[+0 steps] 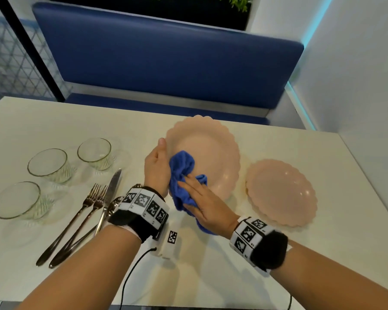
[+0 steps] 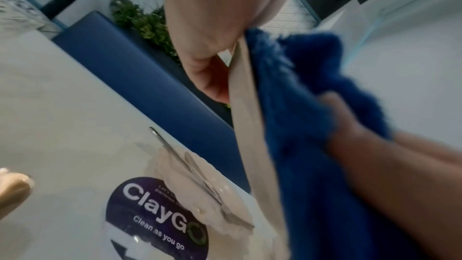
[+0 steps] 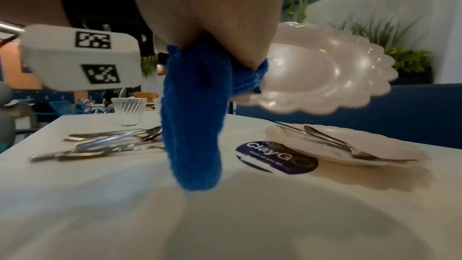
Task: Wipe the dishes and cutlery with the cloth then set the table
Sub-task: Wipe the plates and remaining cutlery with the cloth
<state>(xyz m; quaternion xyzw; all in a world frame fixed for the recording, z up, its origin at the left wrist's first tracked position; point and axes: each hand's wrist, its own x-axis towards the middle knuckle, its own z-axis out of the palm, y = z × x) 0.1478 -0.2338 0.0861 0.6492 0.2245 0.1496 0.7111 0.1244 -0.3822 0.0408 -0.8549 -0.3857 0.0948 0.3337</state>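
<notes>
**Wiping the first plate, with the rest waiting**

The step in hand was the wiping of a pink plate [image 1: 207, 151]. The left hand [image 1: 156, 166] gripped its near left rim, with the thumb along the edge, and held it tilted and lifted above the tabletop [image 1: 211, 276]; the right wrist view showed the plate clear of the surface. The right hand [image 1: 205, 203] held the blue cloth [image 1: 181, 173] and pressed it with stretched fingers against the plate's inner face, while one end of the cloth hung down.

Just to the right of this plate lay a stack of pink plates [image 1: 281, 193] on the tabletop. To its left lay the forks [image 1: 85, 211] and a knife [image 1: 109, 198], and further left stood three glasses [image 1: 47, 164].

By my judgement the task was at an early stage: the cutlery lay together, not yet set out. The next move probably called for rubbing the cloth round the whole plate, perhaps turning it by the rim, then putting it down gently, because the tilted plate could slip from the one-hand grip.
</notes>
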